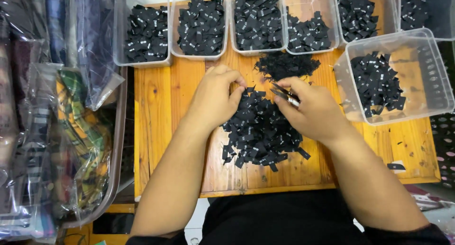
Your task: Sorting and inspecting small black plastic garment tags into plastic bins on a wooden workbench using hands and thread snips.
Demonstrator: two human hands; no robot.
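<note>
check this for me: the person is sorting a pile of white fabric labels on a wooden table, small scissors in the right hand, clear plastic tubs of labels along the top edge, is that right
One thing is off: the fabric labels in the pile are black, not white, as the head view shows. The rest stands: they lie on the wooden table, the right hand holds small scissors, the left hand picks at the pile, and clear plastic tubs of labels line the top edge.

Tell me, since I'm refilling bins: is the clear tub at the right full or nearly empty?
Partly filled. The clear tub holds black labels on its left side only; its right side shows bare bottom.
</note>
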